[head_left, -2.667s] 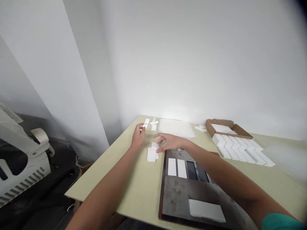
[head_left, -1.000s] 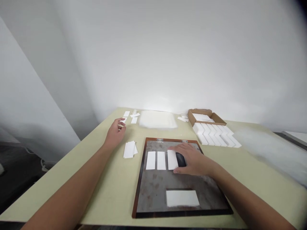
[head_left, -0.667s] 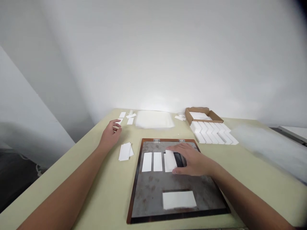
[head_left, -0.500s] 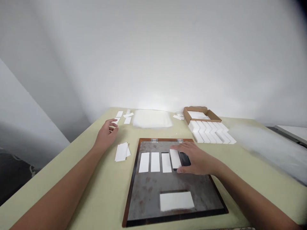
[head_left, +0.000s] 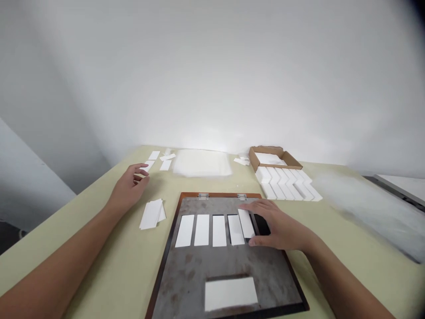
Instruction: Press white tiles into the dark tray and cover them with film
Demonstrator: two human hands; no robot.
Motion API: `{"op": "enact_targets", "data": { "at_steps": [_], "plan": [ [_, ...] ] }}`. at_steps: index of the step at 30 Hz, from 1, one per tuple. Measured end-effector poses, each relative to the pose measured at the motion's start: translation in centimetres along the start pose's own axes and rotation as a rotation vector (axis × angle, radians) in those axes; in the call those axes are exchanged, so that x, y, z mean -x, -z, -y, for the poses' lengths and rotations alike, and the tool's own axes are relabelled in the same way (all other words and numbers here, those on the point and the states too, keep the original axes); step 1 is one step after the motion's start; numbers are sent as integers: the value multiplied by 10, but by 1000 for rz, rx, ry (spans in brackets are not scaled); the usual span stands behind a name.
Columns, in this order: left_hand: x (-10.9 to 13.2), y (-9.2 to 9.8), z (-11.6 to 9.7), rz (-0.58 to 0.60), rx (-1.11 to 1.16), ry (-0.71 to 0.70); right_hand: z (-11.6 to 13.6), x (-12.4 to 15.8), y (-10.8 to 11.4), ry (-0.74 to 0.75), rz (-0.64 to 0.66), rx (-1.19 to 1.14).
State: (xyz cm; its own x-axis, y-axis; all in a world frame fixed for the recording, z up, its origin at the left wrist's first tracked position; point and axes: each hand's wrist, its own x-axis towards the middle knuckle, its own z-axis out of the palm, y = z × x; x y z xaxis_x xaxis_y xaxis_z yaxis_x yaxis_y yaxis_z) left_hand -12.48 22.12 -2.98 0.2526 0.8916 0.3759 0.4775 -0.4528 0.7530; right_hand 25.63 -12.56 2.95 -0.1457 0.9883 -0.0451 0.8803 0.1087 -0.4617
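A dark metal plate (head_left: 186, 274) with a wooden edge and two hinges lies on the table before me. White cards sit in several of its upright slots, among them a leftmost card (head_left: 185, 231). My right hand (head_left: 275, 225) grips a white card (head_left: 246, 224) by its two ends, slightly tilted over the fifth slot; whether it is a single card or a thin stack, I cannot tell. Farther left, my left hand (head_left: 131, 185) hovers with loosely bent, parted fingers and nothing in them. Below it lies a small pile of white cards (head_left: 152, 214).
Across the plate's lower part lies a wide white card (head_left: 230, 294). A brown cardboard box (head_left: 277, 159) stands at the back right behind rows of stacked white cards (head_left: 288, 182). Loose cards (head_left: 166, 165) and a blurred pale sheet (head_left: 202, 163) lie near the wall.
A card now lies in the fourth slot. My right hand has shifted one slot to the right with the white card. My left hand stays raised and open; the view has turned slightly.
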Motion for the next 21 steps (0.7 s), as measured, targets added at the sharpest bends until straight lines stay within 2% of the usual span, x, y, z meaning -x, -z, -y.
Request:
{"op": "enact_targets", "data": {
  "at_steps": [7, 10, 21],
  "plan": [
    [-2, 0, 8, 11, -37, 0, -10, 9, 8, -32, 73, 33],
    [-3, 0, 11, 6, -60, -6, -12, 8, 7, -58, 50, 45],
    [-8, 0, 24, 30, -121, -45, -8, -1, -4, 17, 35, 71]
  ]
}}
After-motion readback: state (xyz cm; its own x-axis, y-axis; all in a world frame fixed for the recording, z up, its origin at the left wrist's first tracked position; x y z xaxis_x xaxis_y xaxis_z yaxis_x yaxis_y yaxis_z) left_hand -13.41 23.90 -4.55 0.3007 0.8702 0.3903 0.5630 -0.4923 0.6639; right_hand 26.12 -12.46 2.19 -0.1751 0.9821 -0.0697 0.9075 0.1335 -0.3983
